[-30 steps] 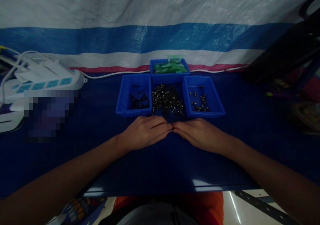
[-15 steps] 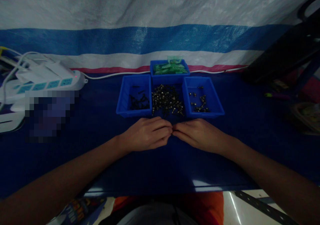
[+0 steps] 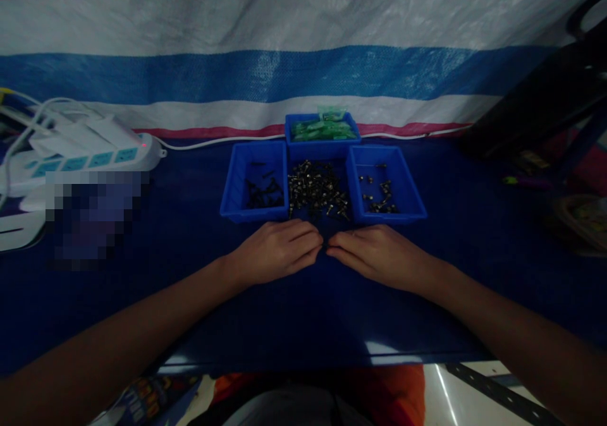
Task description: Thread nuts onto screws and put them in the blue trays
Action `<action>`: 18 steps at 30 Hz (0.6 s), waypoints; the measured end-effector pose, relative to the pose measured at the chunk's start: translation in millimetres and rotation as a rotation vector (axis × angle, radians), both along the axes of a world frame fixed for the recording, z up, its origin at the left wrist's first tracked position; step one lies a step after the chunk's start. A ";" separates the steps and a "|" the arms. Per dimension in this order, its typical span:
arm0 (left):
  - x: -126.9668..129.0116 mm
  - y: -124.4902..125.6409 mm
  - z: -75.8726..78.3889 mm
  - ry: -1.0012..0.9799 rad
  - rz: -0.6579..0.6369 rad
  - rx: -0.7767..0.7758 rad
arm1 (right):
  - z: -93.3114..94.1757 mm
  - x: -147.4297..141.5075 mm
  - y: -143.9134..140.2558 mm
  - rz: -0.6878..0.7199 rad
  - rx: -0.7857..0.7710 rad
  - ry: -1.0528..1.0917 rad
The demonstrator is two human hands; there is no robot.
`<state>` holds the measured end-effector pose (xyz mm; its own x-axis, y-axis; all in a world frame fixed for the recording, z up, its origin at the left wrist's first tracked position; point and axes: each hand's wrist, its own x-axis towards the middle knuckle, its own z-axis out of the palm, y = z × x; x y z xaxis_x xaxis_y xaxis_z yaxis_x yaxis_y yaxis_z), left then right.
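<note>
My left hand (image 3: 283,250) and my right hand (image 3: 374,254) face each other just in front of the blue bins, fingertips a small gap apart. Both are closed in a pinch. Whatever lies between the fingertips is too small and dark to name. Behind them is a heap of small metal screws or bolts (image 3: 317,187), dark and silvery. Dark screw-like pieces (image 3: 265,193) lie in the left blue bin (image 3: 253,214). The right blue bin (image 3: 397,216) holds several small shiny metal pieces (image 3: 383,192).
At the back, a blue bin (image 3: 327,141) holds green plastic packets (image 3: 322,127). A white power strip (image 3: 152,153) with cables stands at the left on the dark blue table (image 3: 303,325). Beyond hangs a striped sheet (image 3: 237,75). A dark bulky object (image 3: 531,97) rises at the right.
The fingertips, which met before, are now slightly apart. My left hand has shifted a little to the left; my right hand has barely moved.
</note>
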<state>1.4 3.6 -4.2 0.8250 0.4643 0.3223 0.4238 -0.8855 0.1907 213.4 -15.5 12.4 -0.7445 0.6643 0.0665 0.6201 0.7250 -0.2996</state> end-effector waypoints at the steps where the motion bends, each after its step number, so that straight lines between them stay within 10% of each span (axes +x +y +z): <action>1: 0.1 -0.2 0.1 0.005 -0.003 0.002 | -0.5 0.0 0.1 -0.006 0.016 -0.004; 18: -0.6 -0.8 0.9 0.106 0.077 0.080 | -1.2 2.7 2.1 -0.049 -0.026 0.026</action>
